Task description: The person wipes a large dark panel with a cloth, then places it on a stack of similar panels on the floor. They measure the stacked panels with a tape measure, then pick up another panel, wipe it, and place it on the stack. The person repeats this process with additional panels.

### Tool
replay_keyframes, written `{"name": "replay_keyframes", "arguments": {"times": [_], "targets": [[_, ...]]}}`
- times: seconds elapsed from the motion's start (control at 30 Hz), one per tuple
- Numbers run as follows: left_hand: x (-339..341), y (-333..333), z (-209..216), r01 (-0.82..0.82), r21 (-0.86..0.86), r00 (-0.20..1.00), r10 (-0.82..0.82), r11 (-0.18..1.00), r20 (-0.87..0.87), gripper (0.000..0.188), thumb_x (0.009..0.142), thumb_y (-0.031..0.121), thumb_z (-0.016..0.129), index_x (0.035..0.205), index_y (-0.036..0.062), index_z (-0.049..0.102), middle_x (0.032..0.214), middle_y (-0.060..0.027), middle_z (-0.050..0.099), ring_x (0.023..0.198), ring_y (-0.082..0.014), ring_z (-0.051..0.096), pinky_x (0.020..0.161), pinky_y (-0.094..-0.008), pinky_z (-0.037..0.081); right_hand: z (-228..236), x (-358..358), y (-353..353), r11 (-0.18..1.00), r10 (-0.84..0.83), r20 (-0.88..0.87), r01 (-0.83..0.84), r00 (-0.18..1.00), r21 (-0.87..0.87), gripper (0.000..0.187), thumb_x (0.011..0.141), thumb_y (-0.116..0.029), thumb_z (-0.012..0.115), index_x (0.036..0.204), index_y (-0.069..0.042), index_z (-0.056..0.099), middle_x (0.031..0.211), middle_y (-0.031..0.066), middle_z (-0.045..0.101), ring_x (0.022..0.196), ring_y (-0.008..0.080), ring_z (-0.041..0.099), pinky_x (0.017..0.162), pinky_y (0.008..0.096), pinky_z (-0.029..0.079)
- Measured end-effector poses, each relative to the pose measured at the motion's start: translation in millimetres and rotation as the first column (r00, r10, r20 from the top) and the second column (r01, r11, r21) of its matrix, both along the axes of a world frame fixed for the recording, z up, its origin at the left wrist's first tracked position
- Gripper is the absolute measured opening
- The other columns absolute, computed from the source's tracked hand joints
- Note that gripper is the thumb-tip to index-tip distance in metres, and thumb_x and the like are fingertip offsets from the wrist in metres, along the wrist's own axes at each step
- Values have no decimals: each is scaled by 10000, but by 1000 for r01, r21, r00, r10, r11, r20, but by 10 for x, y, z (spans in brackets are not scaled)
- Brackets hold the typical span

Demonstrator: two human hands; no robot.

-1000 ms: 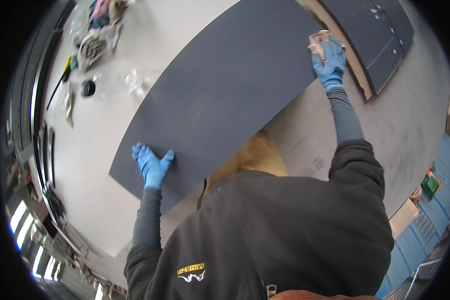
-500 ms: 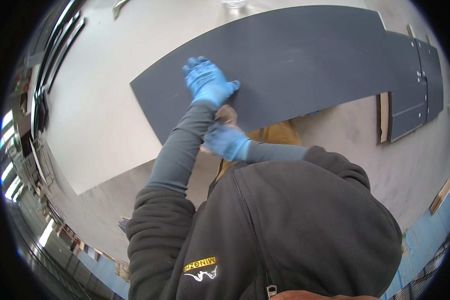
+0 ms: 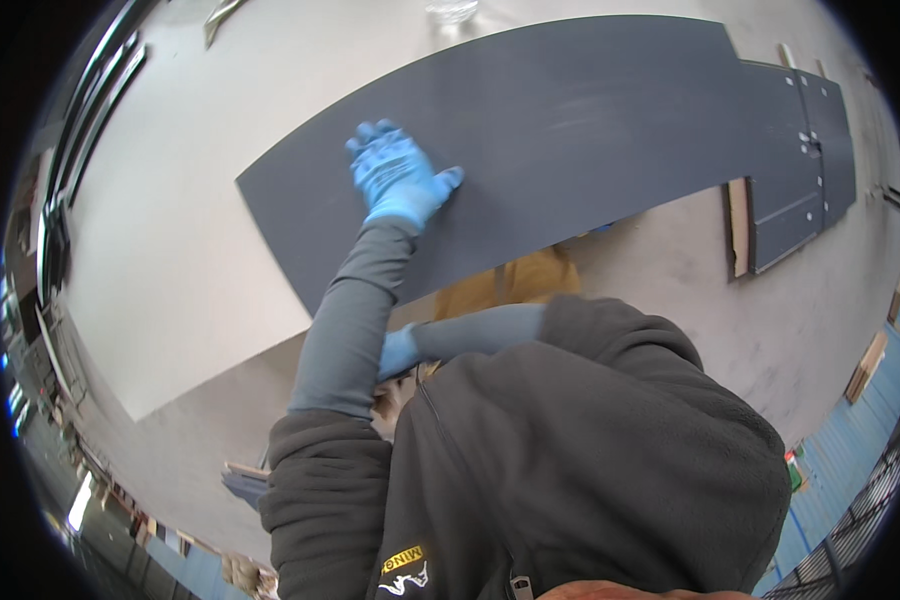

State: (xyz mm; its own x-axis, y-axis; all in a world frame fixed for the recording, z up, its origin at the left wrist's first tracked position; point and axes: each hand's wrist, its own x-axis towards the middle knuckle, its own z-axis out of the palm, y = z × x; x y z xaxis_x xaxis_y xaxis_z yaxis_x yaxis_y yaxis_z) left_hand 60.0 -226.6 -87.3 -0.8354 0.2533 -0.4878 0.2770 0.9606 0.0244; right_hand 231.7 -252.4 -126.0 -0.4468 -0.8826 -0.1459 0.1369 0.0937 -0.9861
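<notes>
My left hand [image 3: 395,175], in a blue coated glove, lies flat with spread fingers on a large dark grey panel [image 3: 570,120] with a curved far edge. My right hand [image 3: 398,352], gloved in the same blue, is below the panel's near edge, close to my body. My left forearm crosses in front of its fingers and hides them. A pale brownish crumpled rag [image 3: 386,402] shows just beneath this hand, held in it.
The panel rests on a pale white sheet or tabletop [image 3: 170,300]. More dark panels with small white dots [image 3: 800,200] adjoin it at the right, near a wooden edge piece [image 3: 738,228]. Long dark strips [image 3: 100,120] lie at the far left. A clear container [image 3: 452,12] stands at the far edge.
My right hand has drawn back from the panel's near edge toward my body, taking the rag behind my left forearm. My left hand stays flat on the panel. The view has shifted slightly.
</notes>
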Motion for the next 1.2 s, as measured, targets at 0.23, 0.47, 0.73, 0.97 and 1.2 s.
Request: {"name": "replay_keyframes", "arguments": {"times": [0.23,0.47,0.73,0.97,1.2], "targets": [[-10,90,-43,-25,-115,999,28,993,23,1235,832,649,775,1612,-141,232,1687,-362,229,1596,-503,180,1322,-506,145,-126,392,4284,506,-861,34,847,508,161,507,1009,-278,663,1431,-4,603,1328,183,684,1190,261,699,916,360,621],[22,102,-72,-53,-79,999,52,995,-11,1269,809,642,798,1600,-163,219,1678,-391,209,1582,-546,170,1318,-496,181,-338,33,6512,-304,-604,-776,953,-182,14,453,988,-282,731,1361,-34,663,1390,158,655,1267,290,636,1093,419,496],[-108,203,86,-54,-125,997,61,991,46,1228,774,593,851,1553,-186,310,1628,-416,299,1528,-564,300,1280,-549,264,-625,-419,4111,133,-94,-987,984,132,119,607,1000,-521,642,1389,-55,656,1580,213,509,1493,416,446,1234,547,331],[-49,130,-166,-200,-6,978,199,980,-61,970,962,548,620,1588,-132,325,1657,-356,319,1579,-500,244,1309,-561,122,-335,-577,1204,430,-138,-947,879,291,207,781,831,-565,735,1383,-27,617,1570,243,481,1511,428,385,1247,614,246],[-336,-210,273,-382,277,906,300,882,297,565,970,394,650,1407,37,666,1566,-258,527,1506,-460,426,1253,-537,304,-391,-558,1002,389,-93,-955,894,281,225,705,933,-634,635,1340,-58,639,1586,289,453,1539,486,346,1233,626,269]]}}
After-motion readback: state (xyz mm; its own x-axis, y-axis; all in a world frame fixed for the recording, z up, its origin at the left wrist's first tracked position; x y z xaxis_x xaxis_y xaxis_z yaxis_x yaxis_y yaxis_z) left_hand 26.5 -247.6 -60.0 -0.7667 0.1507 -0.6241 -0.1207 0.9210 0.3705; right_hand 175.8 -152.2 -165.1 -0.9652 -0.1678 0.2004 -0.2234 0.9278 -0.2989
